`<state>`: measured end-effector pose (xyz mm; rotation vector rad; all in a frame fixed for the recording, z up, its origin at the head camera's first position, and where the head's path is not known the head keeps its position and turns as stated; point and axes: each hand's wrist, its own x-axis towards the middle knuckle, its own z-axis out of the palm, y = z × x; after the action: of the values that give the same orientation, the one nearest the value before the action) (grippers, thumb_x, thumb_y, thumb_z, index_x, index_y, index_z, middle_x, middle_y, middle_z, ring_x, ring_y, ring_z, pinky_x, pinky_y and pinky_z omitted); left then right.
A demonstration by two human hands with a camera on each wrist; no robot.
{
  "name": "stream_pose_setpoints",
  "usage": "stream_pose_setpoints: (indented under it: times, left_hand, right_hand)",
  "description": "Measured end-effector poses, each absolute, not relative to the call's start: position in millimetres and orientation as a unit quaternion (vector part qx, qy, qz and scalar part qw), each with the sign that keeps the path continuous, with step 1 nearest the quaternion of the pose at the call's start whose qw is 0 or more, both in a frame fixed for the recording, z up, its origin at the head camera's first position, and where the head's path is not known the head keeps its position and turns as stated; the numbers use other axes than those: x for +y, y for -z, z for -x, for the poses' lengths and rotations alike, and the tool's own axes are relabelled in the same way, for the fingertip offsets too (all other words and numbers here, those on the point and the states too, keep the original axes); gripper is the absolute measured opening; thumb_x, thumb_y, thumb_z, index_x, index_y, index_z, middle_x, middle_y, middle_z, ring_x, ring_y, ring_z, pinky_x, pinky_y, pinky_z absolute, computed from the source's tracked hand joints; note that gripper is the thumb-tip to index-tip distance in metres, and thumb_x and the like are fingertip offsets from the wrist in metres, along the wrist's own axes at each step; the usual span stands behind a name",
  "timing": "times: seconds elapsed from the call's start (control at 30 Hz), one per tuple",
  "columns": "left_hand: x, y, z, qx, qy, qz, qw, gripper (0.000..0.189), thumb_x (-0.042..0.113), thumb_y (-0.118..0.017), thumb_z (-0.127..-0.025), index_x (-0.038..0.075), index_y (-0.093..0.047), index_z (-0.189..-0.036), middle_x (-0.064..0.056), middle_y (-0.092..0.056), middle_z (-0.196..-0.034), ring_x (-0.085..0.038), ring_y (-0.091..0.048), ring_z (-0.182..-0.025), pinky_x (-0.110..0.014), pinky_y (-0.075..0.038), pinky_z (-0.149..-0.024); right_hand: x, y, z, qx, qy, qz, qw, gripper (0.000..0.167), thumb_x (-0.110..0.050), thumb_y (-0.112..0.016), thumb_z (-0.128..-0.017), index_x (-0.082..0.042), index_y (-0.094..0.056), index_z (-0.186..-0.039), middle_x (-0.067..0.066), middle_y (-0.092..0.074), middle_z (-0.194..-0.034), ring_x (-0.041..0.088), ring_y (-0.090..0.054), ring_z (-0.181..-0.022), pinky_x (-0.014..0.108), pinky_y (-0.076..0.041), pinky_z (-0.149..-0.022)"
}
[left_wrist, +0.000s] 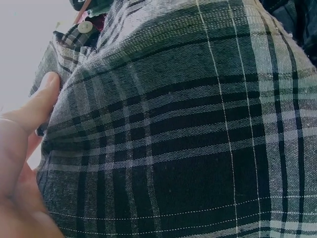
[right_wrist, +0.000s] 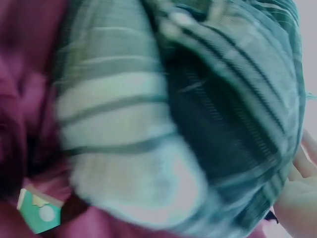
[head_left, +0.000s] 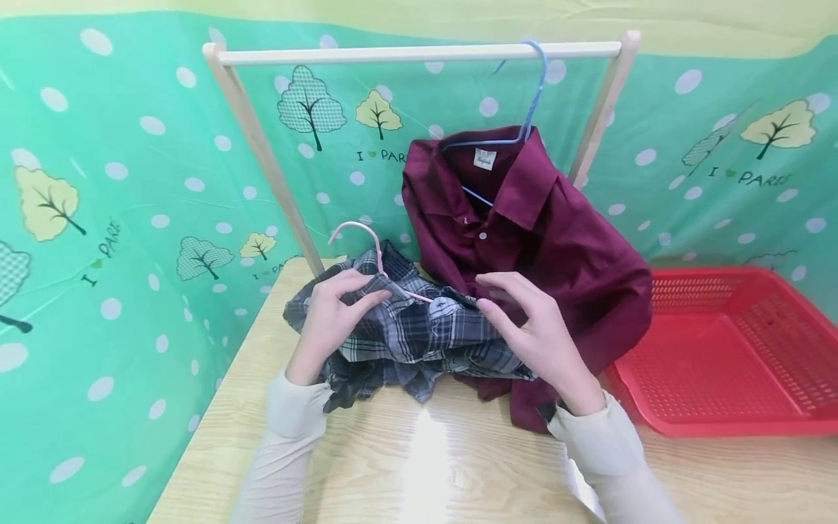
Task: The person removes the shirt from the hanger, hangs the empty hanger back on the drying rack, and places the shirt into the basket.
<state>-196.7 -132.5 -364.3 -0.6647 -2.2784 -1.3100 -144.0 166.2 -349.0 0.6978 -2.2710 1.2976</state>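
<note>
A dark plaid shirt (head_left: pixel 412 331) lies bunched on the table, a pink hanger (head_left: pixel 366 229) inside its neck with the hook standing up. My left hand (head_left: pixel 330 306) pinches the shirt's edge near the hook; in the left wrist view the thumb (left_wrist: pixel 47 91) presses on the cloth. On the other side, my right hand (head_left: pixel 533 324) is at the collar, thumb and forefinger spread apart at the cloth. In the right wrist view that hand (right_wrist: pixel 297 193) is partly hidden behind the blurred plaid cloth (right_wrist: pixel 124 124). A white round button (left_wrist: pixel 85 27) shows near the collar.
Behind and to the right, a maroon shirt (head_left: pixel 589 269) hangs on a blue hanger (head_left: pixel 539 91) from the white rail (head_left: pixel 393 54) of a wooden rack. A red perforated basket (head_left: pixel 713 364) stands at the right of the wooden table (head_left: pixel 366 466). Printed green cloth surrounds the table.
</note>
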Motion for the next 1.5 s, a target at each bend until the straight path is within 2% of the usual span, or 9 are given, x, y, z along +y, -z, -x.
stream_pose_setpoints:
  times: [0.13, 0.2, 0.37, 0.6, 0.83, 1.13, 1.5]
  left_hand:
    - [-132, 365, 195, -0.822, 0.468, 0.242, 0.218, 0.019, 0.017, -0.084, -0.079, 0.012, -0.081, -0.097, -0.001, -0.072, -0.086, -0.012, -0.062, -0.081, -0.017, -0.048, -0.075]
    - [-132, 366, 194, -0.822, 0.465, 0.245, 0.218, 0.018, 0.017, -0.084, -0.079, 0.012, -0.081, -0.096, 0.0, -0.072, -0.085, -0.011, -0.062, -0.08, -0.017, -0.047, -0.074]
    - [-131, 365, 192, -0.818, 0.472, 0.251, 0.214, 0.017, 0.016, -0.084, -0.079, 0.012, -0.081, -0.095, 0.001, -0.072, -0.084, -0.011, -0.062, -0.08, -0.017, -0.047, -0.074]
    - [-130, 364, 189, -0.814, 0.476, 0.26, 0.207, 0.016, 0.013, -0.084, -0.078, 0.011, -0.081, -0.093, 0.0, -0.072, -0.083, -0.011, -0.062, -0.081, -0.017, -0.048, -0.074]
    - [-130, 365, 185, -0.814, 0.476, 0.272, 0.192, 0.015, 0.011, -0.083, -0.078, 0.011, -0.08, -0.093, 0.001, -0.072, -0.084, -0.009, -0.061, -0.081, -0.018, -0.047, -0.071]
    - [-132, 367, 181, -0.811, 0.476, 0.282, 0.188, 0.016, 0.007, -0.082, -0.079, 0.009, -0.08, -0.094, 0.0, -0.072, -0.085, -0.007, -0.061, -0.08, -0.017, -0.048, -0.071]
    - [-130, 364, 184, -0.805, 0.489, 0.262, 0.211, 0.017, 0.005, -0.083, -0.077, 0.008, -0.08, -0.093, -0.002, -0.071, -0.083, -0.007, -0.058, -0.076, -0.016, -0.045, -0.065]
  right_hand:
    - [159, 342, 145, -0.839, -0.415, -0.275, 0.221, 0.039, -0.018, -0.072, -0.092, -0.016, -0.063, -0.129, -0.004, -0.063, -0.126, 0.011, -0.058, -0.11, 0.023, -0.051, -0.086]
    - [156, 341, 144, -0.844, -0.396, -0.284, 0.225, 0.041, -0.021, -0.073, -0.091, -0.016, -0.062, -0.131, -0.004, -0.061, -0.128, 0.011, -0.055, -0.114, 0.023, -0.049, -0.089]
    - [151, 341, 146, -0.847, -0.368, -0.306, 0.23, 0.044, -0.023, -0.073, -0.092, -0.015, -0.06, -0.133, -0.003, -0.06, -0.132, 0.011, -0.053, -0.123, 0.027, -0.044, -0.105]
    - [141, 342, 151, -0.851, -0.334, -0.345, 0.213, 0.041, -0.028, -0.07, -0.094, -0.014, -0.062, -0.131, -0.001, -0.062, -0.129, 0.012, -0.055, -0.122, 0.03, -0.045, -0.106]
    - [132, 347, 149, -0.865, -0.291, -0.359, 0.196, 0.036, -0.03, -0.066, -0.096, -0.013, -0.063, -0.128, -0.002, -0.065, -0.122, 0.01, -0.059, -0.116, 0.03, -0.05, -0.1]
    - [135, 349, 145, -0.866, -0.281, -0.373, 0.178, 0.021, -0.027, -0.065, -0.097, -0.016, -0.068, -0.115, -0.007, -0.066, -0.106, 0.005, -0.061, -0.1, 0.028, -0.054, -0.088]
    - [147, 351, 144, -0.868, -0.283, -0.365, 0.183, 0.022, -0.025, -0.069, -0.095, -0.015, -0.069, -0.114, -0.006, -0.068, -0.107, 0.005, -0.063, -0.099, 0.029, -0.056, -0.087]
